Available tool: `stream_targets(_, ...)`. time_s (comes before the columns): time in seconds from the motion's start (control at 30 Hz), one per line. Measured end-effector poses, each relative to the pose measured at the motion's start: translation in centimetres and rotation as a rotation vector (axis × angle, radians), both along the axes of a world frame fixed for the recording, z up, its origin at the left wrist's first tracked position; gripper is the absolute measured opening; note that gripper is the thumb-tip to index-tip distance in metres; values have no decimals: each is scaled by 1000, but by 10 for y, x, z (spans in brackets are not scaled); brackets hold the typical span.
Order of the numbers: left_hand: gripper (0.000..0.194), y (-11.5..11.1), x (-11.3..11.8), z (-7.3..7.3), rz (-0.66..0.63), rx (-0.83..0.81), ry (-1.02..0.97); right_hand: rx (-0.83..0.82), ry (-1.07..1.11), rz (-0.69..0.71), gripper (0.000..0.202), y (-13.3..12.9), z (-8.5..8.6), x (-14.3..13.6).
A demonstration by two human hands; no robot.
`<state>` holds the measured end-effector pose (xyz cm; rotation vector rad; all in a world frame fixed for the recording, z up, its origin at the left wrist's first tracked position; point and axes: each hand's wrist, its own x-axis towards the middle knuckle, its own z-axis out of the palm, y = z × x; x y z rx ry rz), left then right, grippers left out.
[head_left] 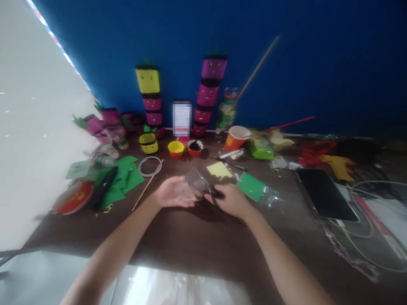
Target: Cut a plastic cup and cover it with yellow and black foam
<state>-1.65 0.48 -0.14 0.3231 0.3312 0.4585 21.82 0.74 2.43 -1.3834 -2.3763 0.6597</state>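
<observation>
Over the middle of the dark table [203, 245], my left hand [170, 192] is wrapped round a clear plastic cup [193, 184], which lies tilted with its see-through wall facing right. My right hand [230, 199] grips a pair of scissors [217, 193] by the dark handles, and the blades reach up to the cup's right side. Blur hides whether the blades are apart or cutting into the plastic. Just beyond the hands lie a pale yellow paper piece [220, 170] and a green sheet [252, 186] with clear plastic beside it.
At the back stand stacked purple and yellow face cups [208, 94], a phone [182, 118], small paint cups [176, 148] and an orange paper cup [237, 137]. Green sheets [127, 180] and a tape roll [150, 166] lie left. A black tablet [327, 195] with cables lies right.
</observation>
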Motion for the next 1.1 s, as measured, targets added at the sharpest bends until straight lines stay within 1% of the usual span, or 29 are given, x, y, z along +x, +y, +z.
stream_targets(0.1, 56, 0, 1, 2, -30, -19, 3, -9, 2, -14, 43, -1, 2, -1)
stream_targets(0.23, 57, 0, 1, 4, -12, -38, -26, -34, 22, -4, 45, 0, 1, 1)
stream_targets(0.43, 64, 0, -1, 0, 27, -40, -41, 5, 28, 7, 47, 2, 1, 5)
stream_targets(0.5, 63, 0, -1, -2, 5, -33, -32, 14, 15, 5, 46, 1, 1, 4)
stream_targets(0.6, 59, 1, 0, -3, -62, -37, -9, 13, 8, 3, 43, 0, 3, 2)
stream_targets(0.67, 60, 1, -1, -4, -85, -50, -16, -3, 16, 9, 44, -1, 4, 1)
stream_targets(0.77, 70, 3, -3, -9, -98, -78, -79, -49, 41, 19, 48, 0, 3, 2)
stream_targets(0.83, 79, 6, -6, -11, -139, -108, -132, -76, 61, 14, 50, 1, 1, 4)
stream_targets(0.93, 93, 8, -9, -8, -175, -119, -141, -80, 106, -4, 49, 2, -2, 5)
stream_targets(1.0, 104, 7, -8, -2, -110, -57, -84, -78, 147, -19, 48, 2, -4, 4)
stream_targets(1.07, 108, 4, -3, 4, 41, 77, -31, -93, 178, -38, 46, 3, -6, 3)
stream_targets(1.1, 104, 2, 0, 5, 159, 166, 1, -103, 183, -51, 46, 3, -6, 3)
